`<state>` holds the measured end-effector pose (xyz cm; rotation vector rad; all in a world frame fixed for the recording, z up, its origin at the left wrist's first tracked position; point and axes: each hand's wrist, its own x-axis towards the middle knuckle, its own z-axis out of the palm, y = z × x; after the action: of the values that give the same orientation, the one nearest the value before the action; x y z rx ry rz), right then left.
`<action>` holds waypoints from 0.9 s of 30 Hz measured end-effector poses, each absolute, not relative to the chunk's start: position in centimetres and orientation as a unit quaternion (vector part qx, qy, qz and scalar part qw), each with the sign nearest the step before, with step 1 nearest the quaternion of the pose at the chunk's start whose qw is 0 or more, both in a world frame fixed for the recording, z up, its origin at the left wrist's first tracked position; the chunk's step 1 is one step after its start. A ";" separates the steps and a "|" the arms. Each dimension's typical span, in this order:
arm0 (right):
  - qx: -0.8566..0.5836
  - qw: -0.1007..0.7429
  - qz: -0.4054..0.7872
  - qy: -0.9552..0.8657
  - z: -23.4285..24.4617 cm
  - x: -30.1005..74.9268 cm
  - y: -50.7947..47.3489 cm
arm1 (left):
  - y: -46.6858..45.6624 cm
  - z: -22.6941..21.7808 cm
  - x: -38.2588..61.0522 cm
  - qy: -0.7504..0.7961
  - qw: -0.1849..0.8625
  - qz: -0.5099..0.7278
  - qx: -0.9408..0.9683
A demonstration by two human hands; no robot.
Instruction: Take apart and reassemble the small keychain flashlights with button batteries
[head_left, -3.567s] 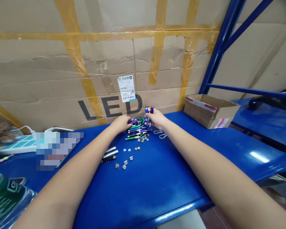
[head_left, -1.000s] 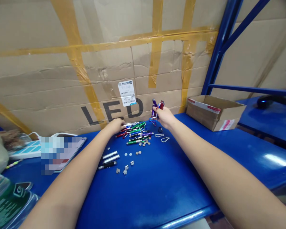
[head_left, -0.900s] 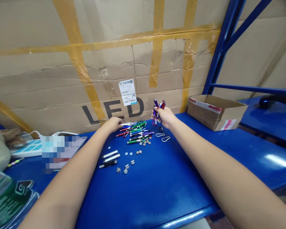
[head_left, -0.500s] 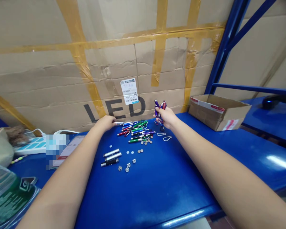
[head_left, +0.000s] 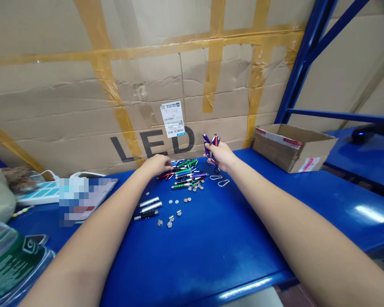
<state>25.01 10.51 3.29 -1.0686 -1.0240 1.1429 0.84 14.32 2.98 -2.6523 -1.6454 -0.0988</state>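
Bunch of pens [head_left: 211, 143] in the right hand [head_left: 222, 155], left hand [head_left: 158, 164] back on the pile

The right fingers [head_left: 216, 152] were clamped tight around the purple and red pens, and the pens stuck up above the hand. The left fingers [head_left: 168, 163] lay close together on the edge of the pile of shiny pens [head_left: 185, 172], and that hand sat nearer the pile than a moment before. The pile lay on a smooth blue table [head_left: 211, 256]. Near it were silver metal tubes [head_left: 149, 205], little round metal discs [head_left: 179, 201], small screws [head_left: 169, 221] and two thin metal clips [head_left: 223, 182]. A brown cardboard box [head_left: 294, 149] sat off to the right.
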 end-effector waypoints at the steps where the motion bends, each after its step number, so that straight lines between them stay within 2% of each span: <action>1: -0.465 0.588 0.491 -0.445 3.3 24.9 10.4 | 14.4 2.9 0.8 -0.529 0.021 -0.035 -0.848; 4: -0.479 0.568 0.487 -0.460 3.3 24.7 10.2 | 14.4 2.8 1.1 -0.505 0.038 -0.061 -0.860; 9: -0.475 0.557 0.484 -0.480 3.3 24.6 10.0 | 13.9 2.9 2.8 -0.412 -0.013 -0.049 -0.910; 15: -0.486 0.544 0.483 -0.484 3.2 24.7 10.0 | 13.7 2.9 2.9 -0.440 -0.019 -0.026 -0.898; 20: -0.494 0.541 0.470 -0.492 2.9 24.7 10.3 | 12.2 6.4 1.6 -0.467 -0.089 -0.061 -0.877; 27: -0.508 0.531 0.453 -0.505 2.7 24.9 10.5 | 8.6 11.2 -0.7 -0.515 -0.144 0.086 -0.841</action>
<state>24.89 10.53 2.67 -1.2110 -1.2038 1.0811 -0.69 8.65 11.21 -2.9135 -1.7851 0.2980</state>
